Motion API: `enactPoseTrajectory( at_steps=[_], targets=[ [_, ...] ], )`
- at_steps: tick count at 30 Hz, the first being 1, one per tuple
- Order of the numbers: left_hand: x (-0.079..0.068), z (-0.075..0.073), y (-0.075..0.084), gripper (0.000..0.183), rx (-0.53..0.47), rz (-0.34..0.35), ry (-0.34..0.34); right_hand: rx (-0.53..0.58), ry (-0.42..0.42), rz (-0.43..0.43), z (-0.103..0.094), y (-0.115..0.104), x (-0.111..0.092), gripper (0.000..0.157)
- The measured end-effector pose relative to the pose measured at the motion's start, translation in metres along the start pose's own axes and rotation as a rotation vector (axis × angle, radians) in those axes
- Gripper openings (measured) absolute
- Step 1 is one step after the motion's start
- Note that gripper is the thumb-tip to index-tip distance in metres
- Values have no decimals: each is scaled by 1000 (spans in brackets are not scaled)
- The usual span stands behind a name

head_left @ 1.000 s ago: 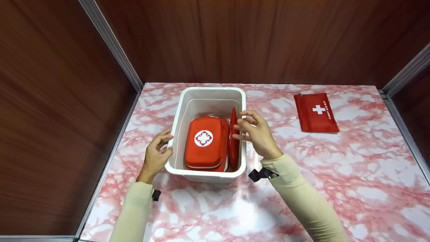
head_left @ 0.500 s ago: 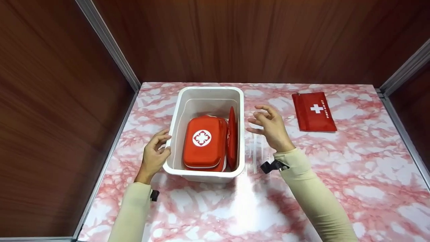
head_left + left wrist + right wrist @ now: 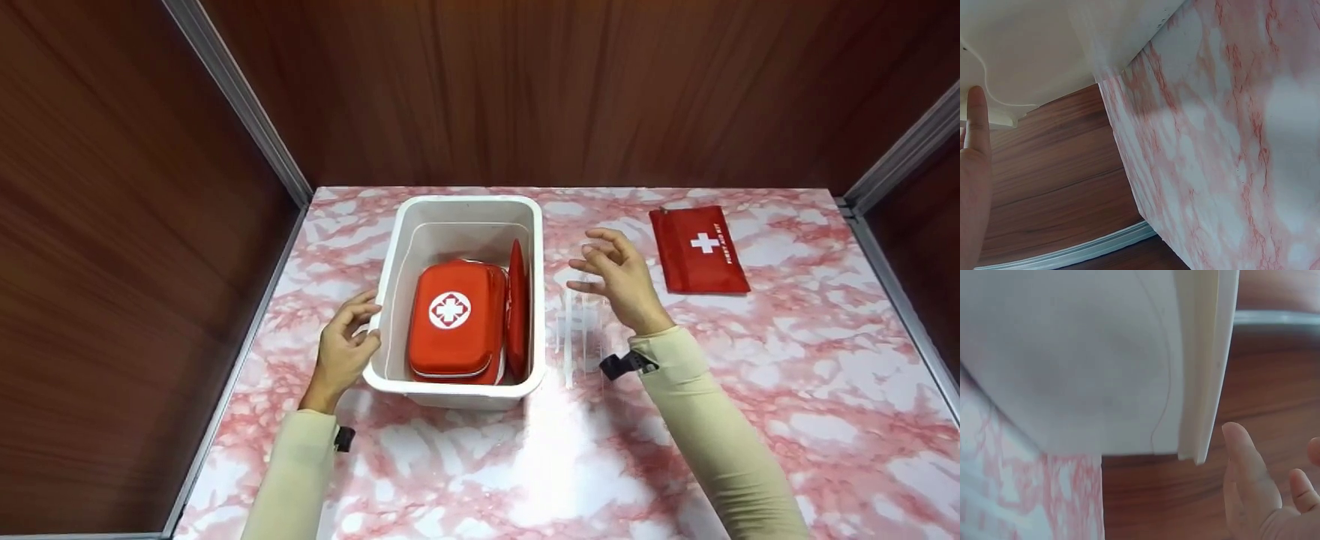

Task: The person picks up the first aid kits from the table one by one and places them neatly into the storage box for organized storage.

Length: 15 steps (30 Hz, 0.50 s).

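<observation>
A white plastic bin (image 3: 466,201) stands on the table. Inside lies a red hard-shell first aid case (image 3: 457,349) with a white cross emblem, on top of another red item mostly hidden beneath it. A thin red pouch or case (image 3: 516,307) stands on edge against the bin's right wall. My left hand (image 3: 345,349) touches the bin's left rim with loosely bent fingers; in the left wrist view the thumb (image 3: 977,115) lies along the outer wall. My right hand (image 3: 619,277) hovers right of the bin with spread, slightly bent fingers, holding nothing.
A flat red first aid kit pouch (image 3: 699,251) with a white cross lies on the marbled table (image 3: 810,337) at the far right. Wood-patterned panels (image 3: 570,90) enclose the back and sides, joined by metal corner strips.
My right hand has come off the upright red item at the bin's right wall and moved right, out over the table. My left hand stays at the left rim.
</observation>
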State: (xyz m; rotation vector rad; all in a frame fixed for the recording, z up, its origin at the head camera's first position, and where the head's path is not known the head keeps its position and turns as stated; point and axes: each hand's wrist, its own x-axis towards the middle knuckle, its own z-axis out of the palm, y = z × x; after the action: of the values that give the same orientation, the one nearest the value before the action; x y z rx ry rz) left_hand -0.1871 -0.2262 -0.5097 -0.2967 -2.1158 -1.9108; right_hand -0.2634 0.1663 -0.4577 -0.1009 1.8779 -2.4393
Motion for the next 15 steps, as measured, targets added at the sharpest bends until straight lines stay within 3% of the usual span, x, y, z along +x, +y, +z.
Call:
enactPoseTrajectory(
  at_steps=[11,15],
  targets=[
    [-1,-1,-1,34,3,0,-5,124,-5,-30,-34,-1,8,26],
    [0,-1,0,34,5,2,-7,110,17,-50,-47,-2,11,26]
  ],
)
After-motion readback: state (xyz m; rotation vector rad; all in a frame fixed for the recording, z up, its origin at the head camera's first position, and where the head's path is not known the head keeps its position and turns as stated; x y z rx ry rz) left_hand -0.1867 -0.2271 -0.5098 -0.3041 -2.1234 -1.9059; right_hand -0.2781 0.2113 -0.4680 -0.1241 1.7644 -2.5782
